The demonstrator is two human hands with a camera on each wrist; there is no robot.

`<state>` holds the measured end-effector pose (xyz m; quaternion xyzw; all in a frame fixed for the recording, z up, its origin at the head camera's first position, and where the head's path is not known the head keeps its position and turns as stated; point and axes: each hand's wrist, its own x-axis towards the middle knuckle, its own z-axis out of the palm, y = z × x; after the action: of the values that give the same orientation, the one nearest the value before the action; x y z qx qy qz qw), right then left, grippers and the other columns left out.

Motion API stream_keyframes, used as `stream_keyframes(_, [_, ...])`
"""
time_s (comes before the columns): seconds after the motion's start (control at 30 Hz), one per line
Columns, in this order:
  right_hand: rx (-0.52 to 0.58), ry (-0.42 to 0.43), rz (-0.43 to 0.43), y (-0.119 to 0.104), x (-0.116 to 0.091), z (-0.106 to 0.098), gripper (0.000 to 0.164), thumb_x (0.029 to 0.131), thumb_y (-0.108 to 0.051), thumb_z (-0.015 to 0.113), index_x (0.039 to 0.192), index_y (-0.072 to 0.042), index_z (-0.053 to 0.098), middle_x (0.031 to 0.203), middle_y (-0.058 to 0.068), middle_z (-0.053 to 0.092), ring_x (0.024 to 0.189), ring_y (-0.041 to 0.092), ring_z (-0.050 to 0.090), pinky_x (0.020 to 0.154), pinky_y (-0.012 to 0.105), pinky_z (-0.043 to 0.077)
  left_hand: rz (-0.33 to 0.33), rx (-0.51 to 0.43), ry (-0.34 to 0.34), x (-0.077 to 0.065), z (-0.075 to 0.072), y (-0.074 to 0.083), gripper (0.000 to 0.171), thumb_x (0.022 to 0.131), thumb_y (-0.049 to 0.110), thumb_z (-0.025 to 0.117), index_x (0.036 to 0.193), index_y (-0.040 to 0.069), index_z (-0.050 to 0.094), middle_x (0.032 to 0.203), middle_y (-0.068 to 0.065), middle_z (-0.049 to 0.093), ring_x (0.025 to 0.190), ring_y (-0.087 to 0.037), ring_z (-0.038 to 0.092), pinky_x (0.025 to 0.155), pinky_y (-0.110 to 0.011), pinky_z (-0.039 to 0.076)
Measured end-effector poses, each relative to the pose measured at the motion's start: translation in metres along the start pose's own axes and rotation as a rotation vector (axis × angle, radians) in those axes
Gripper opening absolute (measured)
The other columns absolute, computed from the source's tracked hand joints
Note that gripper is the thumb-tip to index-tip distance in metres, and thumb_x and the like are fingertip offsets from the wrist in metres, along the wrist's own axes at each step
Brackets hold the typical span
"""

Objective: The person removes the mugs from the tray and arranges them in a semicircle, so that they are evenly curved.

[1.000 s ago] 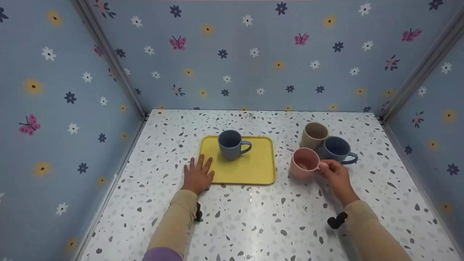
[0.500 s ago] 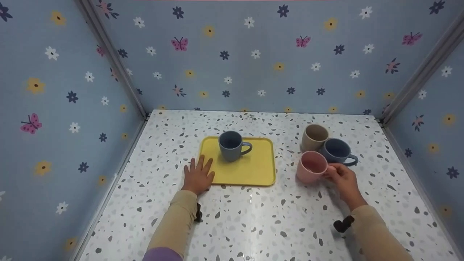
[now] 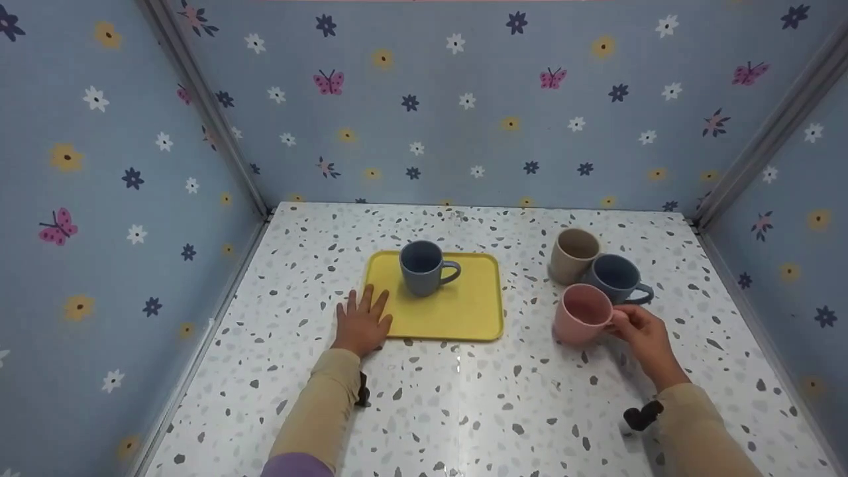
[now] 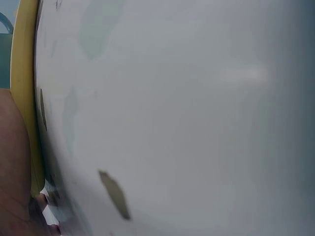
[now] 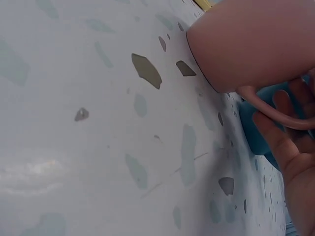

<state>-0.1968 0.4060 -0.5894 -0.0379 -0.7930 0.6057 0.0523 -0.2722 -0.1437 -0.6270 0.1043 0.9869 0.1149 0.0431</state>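
A pink mug is held upright by its handle in my right hand; the right wrist view shows fingers around the mug handle. Just behind it are a blue mug and a beige cup, standing close together. My left hand lies with fingers spread over the left front corner of a yellow tray. On that tray, left of its middle, stands a grey-blue mug with its handle to the right. In the left wrist view the tray's edge shows beside the hand.
The white speckled table bears everything. Flower-patterned panels close off its back and both sides. Each wrist carries a small black device.
The right hand has moved the pink mug to the right and towards me, now in front of the blue mug. My left hand, the tray and its mug stay in place.
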Motion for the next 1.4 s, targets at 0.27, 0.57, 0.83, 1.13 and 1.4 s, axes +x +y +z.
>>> stream_keyframes(0.27, [-0.042,-0.015,0.008,0.007,0.0,-0.012,0.043,0.102,-0.026,0.061,0.131,0.006,0.058,0.119,0.019,0.067,0.096,0.006,0.07,0.084,0.026,0.059,0.009,0.003,0.014,-0.001,0.0,-0.001,0.059,0.107,0.045,0.036,0.161,0.022,0.031,0.167,-0.015,0.02,0.149,-0.053,0.013,0.116,-0.072,0.012])
stream_keyframes(0.57, [-0.05,-0.013,0.029,0.002,-0.005,-0.019,0.046,0.101,-0.031,0.063,0.132,0.002,0.059,0.114,0.004,0.07,0.096,0.006,0.07,0.084,0.023,0.058,-0.001,0.003,-0.02,0.001,0.001,0.0,0.061,0.107,0.048,0.033,0.162,0.024,0.026,0.169,-0.014,0.015,0.151,-0.05,0.009,0.117,-0.071,0.009])
stream_keyframes(0.83, [-0.014,0.001,0.019,0.004,-0.008,-0.025,0.041,0.101,-0.031,0.063,0.128,-0.001,0.061,0.108,-0.008,0.069,0.094,0.005,0.07,0.083,0.021,0.057,-0.009,0.007,-0.012,0.001,-0.001,0.001,0.06,0.107,0.047,0.034,0.162,0.024,0.027,0.168,-0.014,0.016,0.15,-0.051,0.011,0.116,-0.071,0.01])
stream_keyframes(1.13, [0.031,0.027,0.02,0.004,-0.007,-0.027,0.036,0.1,-0.026,0.065,0.125,-0.001,0.062,0.105,-0.006,0.07,0.093,0.006,0.071,0.082,0.023,0.058,-0.002,-0.009,-0.008,0.004,0.003,-0.002,0.06,0.107,0.048,0.034,0.162,0.024,0.027,0.169,-0.014,0.015,0.151,-0.051,0.007,0.117,-0.071,0.007])
stream_keyframes(1.4, [0.049,0.042,0.052,0.004,-0.005,-0.026,0.034,0.1,-0.02,0.065,0.128,0.0,0.062,0.107,-0.003,0.07,0.093,0.006,0.069,0.082,0.021,0.058,-0.015,0.006,-0.031,0.004,0.004,-0.003,0.061,0.107,0.049,0.032,0.163,0.025,0.024,0.169,-0.013,0.013,0.151,-0.051,0.007,0.117,-0.071,0.007])
